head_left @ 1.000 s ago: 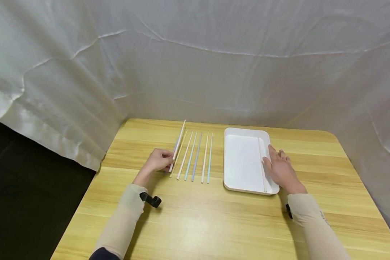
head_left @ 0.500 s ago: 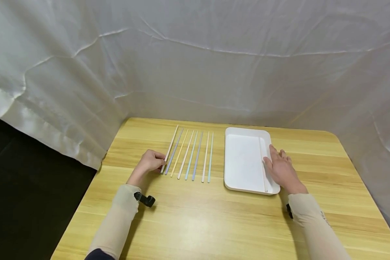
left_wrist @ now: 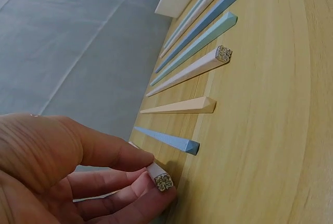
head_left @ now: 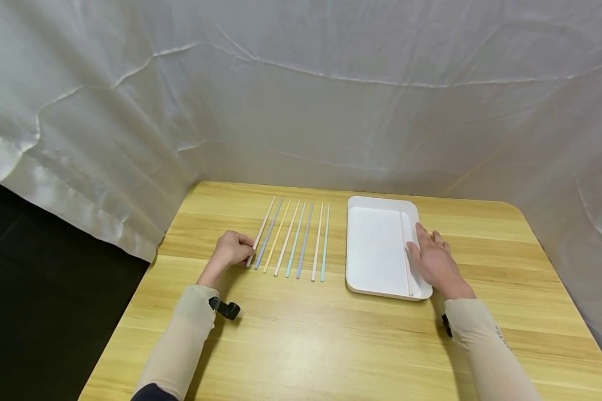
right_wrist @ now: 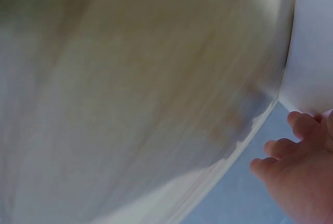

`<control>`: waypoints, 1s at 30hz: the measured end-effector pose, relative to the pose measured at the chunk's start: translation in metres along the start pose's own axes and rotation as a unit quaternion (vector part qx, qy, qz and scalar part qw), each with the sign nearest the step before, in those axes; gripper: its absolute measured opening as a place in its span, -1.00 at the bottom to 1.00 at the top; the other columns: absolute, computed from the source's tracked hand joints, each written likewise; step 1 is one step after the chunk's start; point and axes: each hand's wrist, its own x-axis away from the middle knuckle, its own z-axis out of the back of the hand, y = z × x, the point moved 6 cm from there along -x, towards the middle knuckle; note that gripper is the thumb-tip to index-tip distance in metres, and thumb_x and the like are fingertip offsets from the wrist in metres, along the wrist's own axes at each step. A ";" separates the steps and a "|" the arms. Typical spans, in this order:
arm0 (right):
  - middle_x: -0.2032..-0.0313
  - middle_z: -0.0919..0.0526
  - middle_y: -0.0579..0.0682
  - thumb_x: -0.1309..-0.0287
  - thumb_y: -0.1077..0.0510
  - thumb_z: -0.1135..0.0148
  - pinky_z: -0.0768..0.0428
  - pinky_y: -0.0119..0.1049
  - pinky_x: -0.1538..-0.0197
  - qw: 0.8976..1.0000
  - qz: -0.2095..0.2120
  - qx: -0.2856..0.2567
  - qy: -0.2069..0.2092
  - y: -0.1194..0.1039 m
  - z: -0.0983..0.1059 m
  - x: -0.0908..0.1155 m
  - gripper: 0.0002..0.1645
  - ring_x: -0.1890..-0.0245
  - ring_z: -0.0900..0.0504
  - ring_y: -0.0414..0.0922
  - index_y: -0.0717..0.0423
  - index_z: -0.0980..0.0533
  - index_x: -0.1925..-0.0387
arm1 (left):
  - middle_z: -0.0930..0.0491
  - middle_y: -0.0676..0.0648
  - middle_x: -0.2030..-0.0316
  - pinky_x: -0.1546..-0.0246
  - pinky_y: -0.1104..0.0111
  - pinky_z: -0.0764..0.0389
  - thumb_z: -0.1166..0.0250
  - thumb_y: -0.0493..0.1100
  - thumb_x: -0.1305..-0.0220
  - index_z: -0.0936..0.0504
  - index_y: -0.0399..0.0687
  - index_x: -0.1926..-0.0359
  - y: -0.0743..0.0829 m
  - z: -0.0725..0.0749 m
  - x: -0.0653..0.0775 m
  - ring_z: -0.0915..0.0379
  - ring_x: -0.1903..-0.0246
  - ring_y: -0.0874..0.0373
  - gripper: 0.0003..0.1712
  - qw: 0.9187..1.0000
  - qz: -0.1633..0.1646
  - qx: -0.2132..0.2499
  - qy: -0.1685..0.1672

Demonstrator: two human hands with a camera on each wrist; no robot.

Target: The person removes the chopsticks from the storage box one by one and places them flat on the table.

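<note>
My left hand (head_left: 229,249) pinches a pale pink chopstick (head_left: 263,225) near its thick end, at the left end of a row of chopsticks. In the left wrist view, the patterned square butt of this chopstick (left_wrist: 162,180) shows between thumb and fingers, low over the table. Just right of it lies a blue-violet chopstick (head_left: 269,234), then a yellow one (head_left: 277,236). My right hand (head_left: 435,262) rests at the right rim of a white tray (head_left: 373,245), thumb over the inner side and fingers spread outside. One pale chopstick (head_left: 404,253) lies inside the tray along that side.
Further along the row lie pink, mint (head_left: 295,239), violet (head_left: 305,240) and light blue chopsticks (head_left: 325,242), roughly parallel, between the left hand and the tray. A pale curtain (head_left: 301,122) hangs behind the wooden table's (head_left: 301,345) back edge.
My left hand has carried the pale pink chopstick left, past the yellow and blue-violet ones, and lowered it at the row's left end. My right hand has stayed at the tray.
</note>
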 end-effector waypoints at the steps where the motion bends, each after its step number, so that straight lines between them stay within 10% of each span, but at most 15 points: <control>1: -0.60 0.04 0.47 -0.70 -0.23 0.40 0.19 0.51 -0.60 1.000 0.000 -0.001 -0.001 0.000 0.000 0.000 -0.11 -0.58 0.20 0.58 0.24 0.29 -0.68 | -0.78 -0.34 0.07 0.39 0.37 -0.82 -0.34 -0.38 -0.31 -0.75 -0.35 -0.07 0.000 0.000 0.000 -0.69 0.45 0.18 -0.68 1.000 -0.001 -0.002 0.002; 30: -0.61 0.04 0.47 -0.69 -0.23 0.39 0.19 0.52 -0.59 1.000 0.000 -0.003 0.005 -0.001 0.001 0.002 -0.11 -0.57 0.19 0.60 0.25 0.27 -0.68 | -0.79 -0.30 0.15 0.43 0.32 -0.76 -0.40 -0.24 -0.32 -0.72 -0.28 -0.10 0.014 0.008 0.002 -0.73 0.43 0.03 -0.65 0.997 -0.030 -0.048 0.045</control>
